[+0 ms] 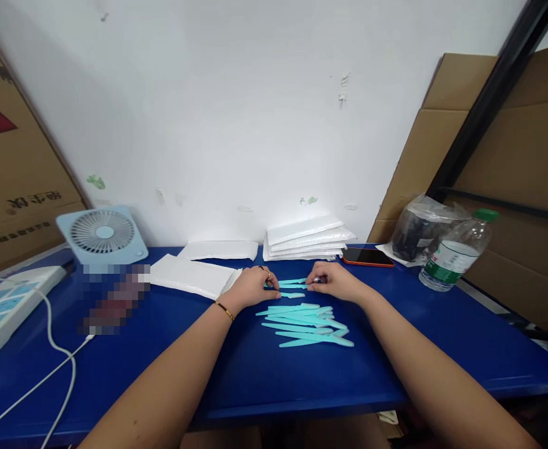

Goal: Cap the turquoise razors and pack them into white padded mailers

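Observation:
Over the blue table, both my hands are close together, fingers bent into a pinch. My left hand (255,285), with a ring and a bracelet, has its thumb and fingertips at the left ends of a few turquoise eyebrow razors (293,295). My right hand (333,280) pinches the right ends of razors from the same small group. Exactly how many lie in each grip is hidden by the fingers. Just below my hands, a loose pile of several turquoise eyebrow razors (302,324) lies roughly crosswise on the table, some overlapping.
White padded mailers (304,237) are stacked against the wall, and more mailers (189,276) lie to the left. A fan (103,234), power strip (14,305) and cables occupy the left side. On the right are a phone (367,257), a bagged dark item (416,234) and a bottle (456,255).

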`<state>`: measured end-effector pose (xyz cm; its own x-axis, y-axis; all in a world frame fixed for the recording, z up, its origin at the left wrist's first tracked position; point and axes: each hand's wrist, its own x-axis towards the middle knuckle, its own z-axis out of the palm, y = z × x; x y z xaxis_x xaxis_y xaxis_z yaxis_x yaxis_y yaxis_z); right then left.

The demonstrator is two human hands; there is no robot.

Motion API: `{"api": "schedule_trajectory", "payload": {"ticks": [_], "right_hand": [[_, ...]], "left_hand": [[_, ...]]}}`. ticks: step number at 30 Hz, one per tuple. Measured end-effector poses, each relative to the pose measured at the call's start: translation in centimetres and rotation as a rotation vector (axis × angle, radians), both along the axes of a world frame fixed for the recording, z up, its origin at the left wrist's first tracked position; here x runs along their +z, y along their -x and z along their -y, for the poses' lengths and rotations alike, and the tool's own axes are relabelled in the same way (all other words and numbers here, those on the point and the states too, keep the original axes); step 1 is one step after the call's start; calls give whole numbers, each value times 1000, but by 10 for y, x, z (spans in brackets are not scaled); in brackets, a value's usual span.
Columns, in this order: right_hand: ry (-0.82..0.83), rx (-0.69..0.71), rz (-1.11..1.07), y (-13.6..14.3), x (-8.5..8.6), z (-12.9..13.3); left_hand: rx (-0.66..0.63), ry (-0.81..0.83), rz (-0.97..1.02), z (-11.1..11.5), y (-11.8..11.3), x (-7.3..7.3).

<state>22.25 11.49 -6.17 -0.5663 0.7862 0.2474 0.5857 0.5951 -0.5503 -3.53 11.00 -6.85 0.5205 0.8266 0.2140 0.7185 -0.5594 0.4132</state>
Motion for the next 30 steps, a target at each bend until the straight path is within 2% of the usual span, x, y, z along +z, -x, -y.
{"api": "schedule_trajectory", "payload": {"ticks": [4, 7, 11, 16, 18, 21, 23, 27, 30], "right_hand": [[-1, 76, 84, 22, -2, 7], [-10, 76, 125, 22, -5, 4], [26, 25, 155, -1, -5, -5], [31, -154, 128, -30, 0, -9], [45, -106, 93, -27, 4, -3], [98, 60, 92, -10, 6, 8], [161, 121, 107, 0, 5, 13], [304, 107, 111, 9, 1, 14], [352, 91, 106, 10, 0, 12]], "left_hand": [[-5, 27, -14, 0, -9, -4], [12, 86, 27, -2, -17, -10], [45, 158, 49, -4, -20, -14], [103, 28, 54, 2, -18, -7], [77, 58, 69, 8, -17, -1], [-61, 181, 47, 17, -18, 5], [-124, 227, 17, 21, -20, 6], [-106, 211, -20, 23, -25, 3], [-73, 130, -28, 20, -27, 1]]}}
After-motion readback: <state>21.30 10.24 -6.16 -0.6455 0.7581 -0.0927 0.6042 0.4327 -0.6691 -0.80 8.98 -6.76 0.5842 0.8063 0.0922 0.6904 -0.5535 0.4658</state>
